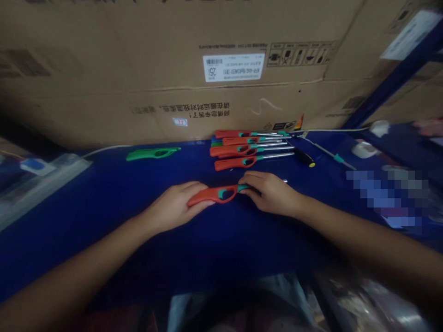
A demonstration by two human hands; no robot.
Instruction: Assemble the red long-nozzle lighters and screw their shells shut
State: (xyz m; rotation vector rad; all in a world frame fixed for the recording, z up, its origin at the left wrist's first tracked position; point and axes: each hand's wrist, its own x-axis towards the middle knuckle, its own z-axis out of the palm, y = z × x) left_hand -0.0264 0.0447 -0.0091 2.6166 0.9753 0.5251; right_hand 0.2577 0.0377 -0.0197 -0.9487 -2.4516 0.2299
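A red long-nosed lighter (216, 193) with a teal trigger lies across the middle of the blue table (104, 203), held at both ends. My left hand (178, 205) is closed round its red handle. My right hand (272, 191) is closed over the teal neck and the metal tube, whose tip just shows past my fingers. Behind them lies a stack of several more red lighters (247, 148) with metal tubes pointing right. A green lighter body (152, 153) lies alone to the back left.
A big cardboard box (194, 69) walls off the back of the table. A black-handled screwdriver (304, 157) and a thin teal-collared rod (337, 158) lie right of the stack. Clear plastic packets (41, 177) sit at the left edge.
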